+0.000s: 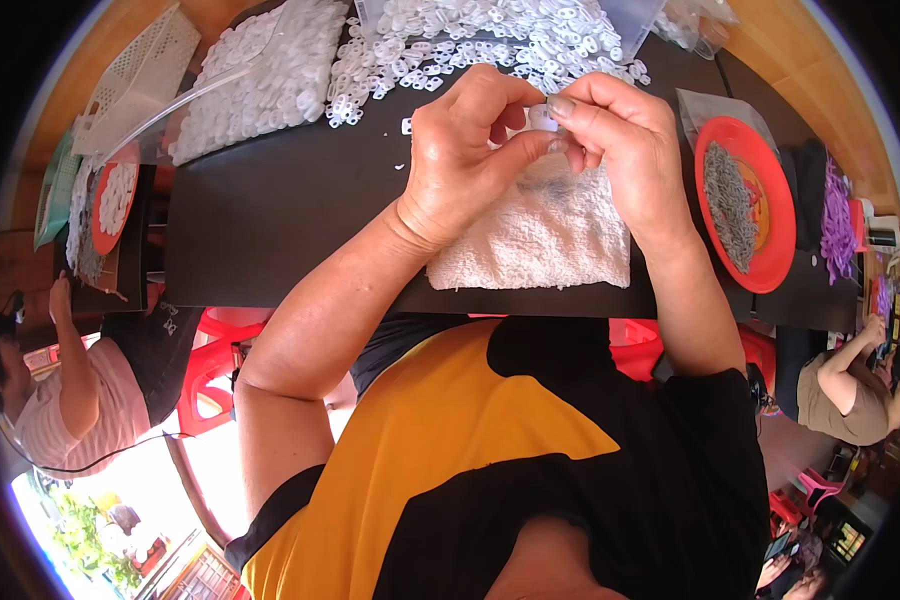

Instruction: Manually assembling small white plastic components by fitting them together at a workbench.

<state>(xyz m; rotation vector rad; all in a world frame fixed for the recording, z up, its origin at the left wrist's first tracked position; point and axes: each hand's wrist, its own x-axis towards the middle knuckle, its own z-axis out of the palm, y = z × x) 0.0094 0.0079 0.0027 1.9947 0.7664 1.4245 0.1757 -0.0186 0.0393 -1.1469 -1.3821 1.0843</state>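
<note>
Above a folded white towel (530, 245), my left hand (455, 150) and my right hand (630, 140) meet, fingertips nearly touching. Both are closed in a pinch around a small white plastic piece (542, 118). Fingers cover much of it, and I cannot make out whether anything else is between them. Just beyond my hands, a heap of similar white plastic pieces (490, 50) spreads over the dark table (280, 220). One loose piece (407, 126) lies beside my left hand.
At the far left, a clear bag (260, 85) packed with white pieces stands near a white plastic basket (145, 75). A red bowl (782, 230) holding small grey parts (730, 205) sits at right, near a purple bundle (837, 230). Other people sit at both sides.
</note>
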